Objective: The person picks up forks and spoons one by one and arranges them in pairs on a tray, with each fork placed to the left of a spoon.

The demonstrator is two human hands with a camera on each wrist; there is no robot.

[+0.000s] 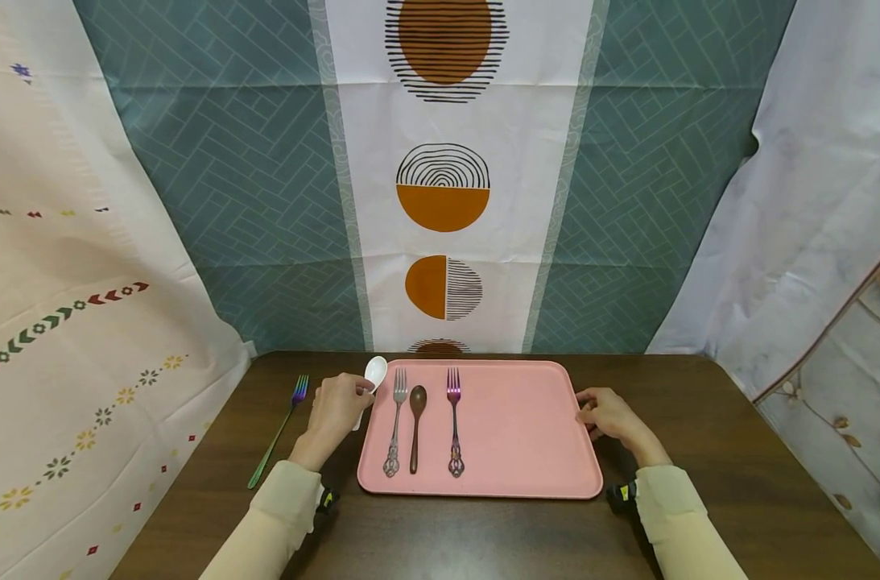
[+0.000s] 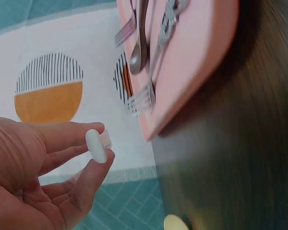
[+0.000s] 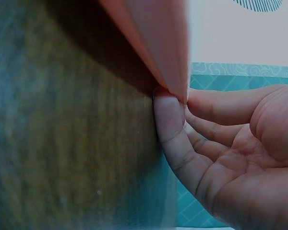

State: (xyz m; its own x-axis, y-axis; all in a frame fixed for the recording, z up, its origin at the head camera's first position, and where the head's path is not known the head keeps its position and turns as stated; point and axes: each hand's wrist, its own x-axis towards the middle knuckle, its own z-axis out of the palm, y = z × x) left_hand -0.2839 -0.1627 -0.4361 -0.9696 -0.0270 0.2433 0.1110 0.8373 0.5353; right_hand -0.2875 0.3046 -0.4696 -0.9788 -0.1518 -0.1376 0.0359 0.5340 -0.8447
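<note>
My left hand (image 1: 332,411) pinches a white spoon (image 1: 375,371) between thumb and fingertips, just beyond the tray's left edge. In the left wrist view the spoon's white handle end (image 2: 96,146) shows between the fingertips. My right hand (image 1: 613,416) grips the right rim of a pink tray (image 1: 519,435); the right wrist view has the tray edge (image 3: 170,62) between its thumb and fingers. On the tray, from left to right, lie a silver fork (image 1: 395,423), a dark brown spoon (image 1: 415,427) and a purple fork (image 1: 455,423), all with heads pointing away from me.
A green fork with bluish-purple tines (image 1: 276,439) lies on the dark wooden table (image 1: 483,540), left of my left hand. Patterned cloths (image 1: 273,177) hang behind the table and along both sides.
</note>
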